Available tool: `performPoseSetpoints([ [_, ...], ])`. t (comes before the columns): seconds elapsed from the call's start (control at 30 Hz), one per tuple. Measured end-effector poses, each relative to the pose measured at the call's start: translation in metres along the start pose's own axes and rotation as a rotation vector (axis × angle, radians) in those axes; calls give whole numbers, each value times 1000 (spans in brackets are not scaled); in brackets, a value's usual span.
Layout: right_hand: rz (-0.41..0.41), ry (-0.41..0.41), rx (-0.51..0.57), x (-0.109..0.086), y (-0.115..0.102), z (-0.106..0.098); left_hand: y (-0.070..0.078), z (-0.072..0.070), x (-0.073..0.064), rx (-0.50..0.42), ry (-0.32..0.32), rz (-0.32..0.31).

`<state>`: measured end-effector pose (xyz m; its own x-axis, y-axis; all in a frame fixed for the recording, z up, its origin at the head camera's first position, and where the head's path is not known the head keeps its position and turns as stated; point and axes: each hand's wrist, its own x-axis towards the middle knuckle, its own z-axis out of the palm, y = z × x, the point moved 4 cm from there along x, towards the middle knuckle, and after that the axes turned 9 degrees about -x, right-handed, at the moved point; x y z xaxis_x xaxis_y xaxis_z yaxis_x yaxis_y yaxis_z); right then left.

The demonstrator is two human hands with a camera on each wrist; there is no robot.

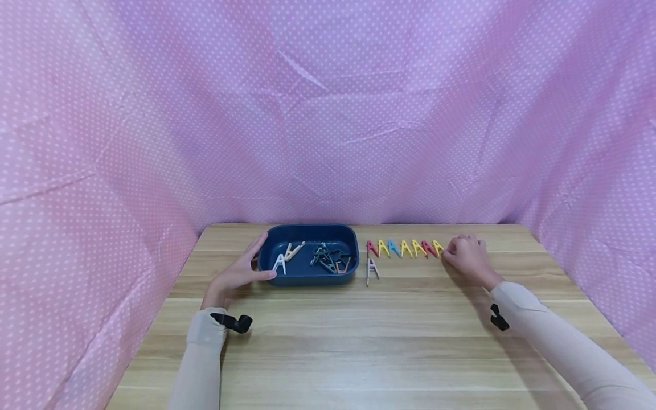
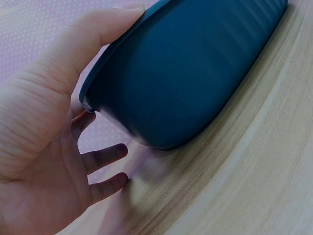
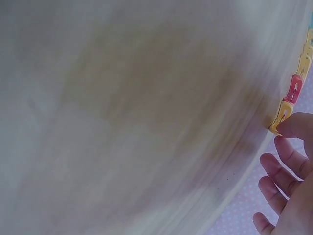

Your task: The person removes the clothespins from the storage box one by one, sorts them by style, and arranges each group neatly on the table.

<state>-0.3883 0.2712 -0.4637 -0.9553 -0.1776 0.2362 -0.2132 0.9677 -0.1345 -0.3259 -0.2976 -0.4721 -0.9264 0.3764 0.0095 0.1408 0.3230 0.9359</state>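
My left hand holds the left end of a dark blue plastic basin, thumb on its near rim. In the left wrist view the thumb lies on the basin rim, with the lower fingers spread away from the wall. My right hand pinches the yellow clothespin at the right end of a row, between thumb and index finger; the other fingers are loosely bent in the right wrist view. Red, yellow and blue clothespins make up that row. A pale pink clothespin lies below its left end.
Inside the basin are a white clothespin, a beige clothespin, several dark green clips and an orange-brown one. The wooden table extends toward me. A pink dotted curtain hangs behind and at both sides.
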Motion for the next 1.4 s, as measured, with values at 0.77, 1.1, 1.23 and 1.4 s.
performPoseSetpoints([
  [0.77, 0, 5, 19, -3, 1, -1, -1, 1, 1, -4, 2, -21],
  [1.1, -28, 36, 6, 4, -13, -6, 0, 1, 1, -6, -3, -7],
  [1.23, -46, 51, 19, 10, -23, -5, -1, 0, 1, -13, 1, -22],
  [1.4, -68, 42, 31, 18, -41, -5, -2, 0, 0, -23, 1, -32],
])
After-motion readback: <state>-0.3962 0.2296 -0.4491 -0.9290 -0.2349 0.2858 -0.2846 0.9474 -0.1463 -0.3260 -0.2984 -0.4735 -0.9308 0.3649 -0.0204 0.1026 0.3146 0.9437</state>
